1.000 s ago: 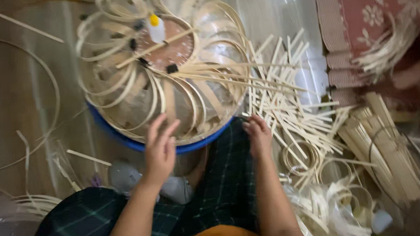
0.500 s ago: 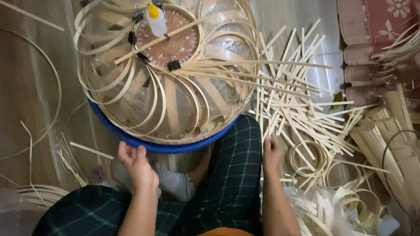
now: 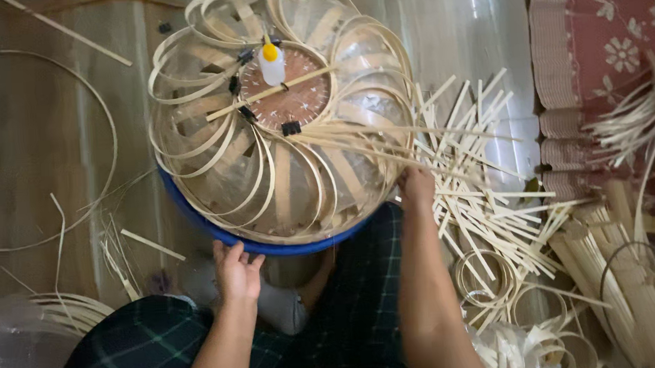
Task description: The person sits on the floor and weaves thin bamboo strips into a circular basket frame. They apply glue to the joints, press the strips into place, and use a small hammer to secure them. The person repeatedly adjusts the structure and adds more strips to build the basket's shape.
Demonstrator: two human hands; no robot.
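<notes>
Your left hand (image 3: 236, 269) has its grip curled on the blue basin's rim (image 3: 195, 221) at about seven o'clock, while your right hand (image 3: 417, 185) rests at four o'clock against the woven bamboo frame (image 3: 279, 119) sitting in that basin (whether its grip grasps a strip I cannot tell). A small glue bottle (image 3: 271, 63) stands on the frame's round centre, and loose bamboo strips (image 3: 485, 198) lie on the floor at three o'clock.

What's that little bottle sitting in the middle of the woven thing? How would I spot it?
Find the big round frame of bent bamboo strips resting on a blue tub. At its centre lies a brown disc, and the small bottle stands on the disc's upper left edge. It alone is clear plastic with a yellow cap.
</notes>
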